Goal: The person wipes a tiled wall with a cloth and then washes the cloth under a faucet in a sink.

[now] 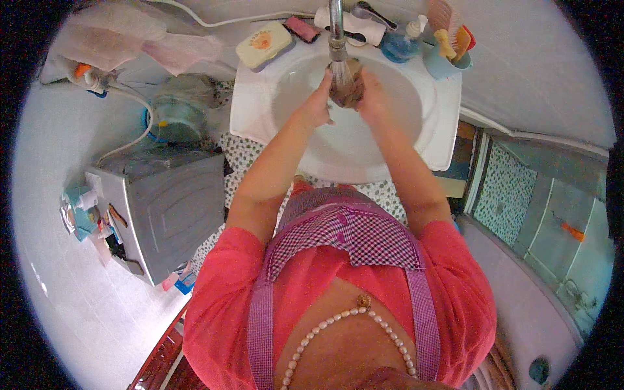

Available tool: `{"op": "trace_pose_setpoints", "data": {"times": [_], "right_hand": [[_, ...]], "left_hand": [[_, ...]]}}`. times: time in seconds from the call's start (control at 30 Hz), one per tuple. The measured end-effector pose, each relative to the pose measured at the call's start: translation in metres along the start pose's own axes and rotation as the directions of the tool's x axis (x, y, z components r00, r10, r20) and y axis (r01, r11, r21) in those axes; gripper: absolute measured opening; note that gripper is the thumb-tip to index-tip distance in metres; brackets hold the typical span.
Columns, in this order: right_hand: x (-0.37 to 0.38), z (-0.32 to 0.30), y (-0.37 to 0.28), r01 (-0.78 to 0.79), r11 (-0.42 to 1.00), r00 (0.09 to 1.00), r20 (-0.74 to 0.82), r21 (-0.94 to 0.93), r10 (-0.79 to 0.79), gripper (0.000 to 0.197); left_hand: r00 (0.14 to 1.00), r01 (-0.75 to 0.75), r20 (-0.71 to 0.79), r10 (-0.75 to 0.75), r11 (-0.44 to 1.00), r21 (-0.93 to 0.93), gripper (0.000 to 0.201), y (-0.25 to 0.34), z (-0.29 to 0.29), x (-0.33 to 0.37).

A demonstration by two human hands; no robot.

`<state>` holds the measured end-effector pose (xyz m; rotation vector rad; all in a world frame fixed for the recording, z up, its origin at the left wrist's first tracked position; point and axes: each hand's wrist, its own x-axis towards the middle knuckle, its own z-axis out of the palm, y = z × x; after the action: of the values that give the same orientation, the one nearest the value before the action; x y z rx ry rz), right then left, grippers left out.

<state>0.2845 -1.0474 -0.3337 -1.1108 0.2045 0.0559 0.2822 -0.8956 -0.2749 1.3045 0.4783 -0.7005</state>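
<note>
Water runs from the metal tap (336, 32) onto a wet, brownish-grey crumpled thing (346, 88), which looks like a cloth, though its exact kind is not clear. It is held between my two hands above the white washbasin (305, 153). My left hand (317, 107) has its fingers along the left edge of the thing, with one digit sticking out lower down. On the other side, my right hand (370, 97) grips its right edge, and the fingertips are partly hidden.
Along the basin's back rim are a cream soap box (264, 44), a pink sponge-like block (302, 29), a blue pump bottle (402, 44) and a light-blue cup (447, 64) holding combs. A grey-sided appliance (175, 201) stands at left, near a translucent tub (179, 120). A doorway (504, 185) lies at right.
</note>
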Motion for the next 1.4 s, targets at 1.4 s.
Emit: {"op": "trace_pose_setpoints", "data": {"times": [1.4], "right_hand": [[0.010, 0.043, -0.062, -0.331, 0.768, 0.942, 0.151, 0.548, 0.298, 0.050]], "left_hand": [[0.771, -0.635, 0.292, 0.565, 0.659, 0.403, 0.096, 0.010, 0.020, -0.022]]}}
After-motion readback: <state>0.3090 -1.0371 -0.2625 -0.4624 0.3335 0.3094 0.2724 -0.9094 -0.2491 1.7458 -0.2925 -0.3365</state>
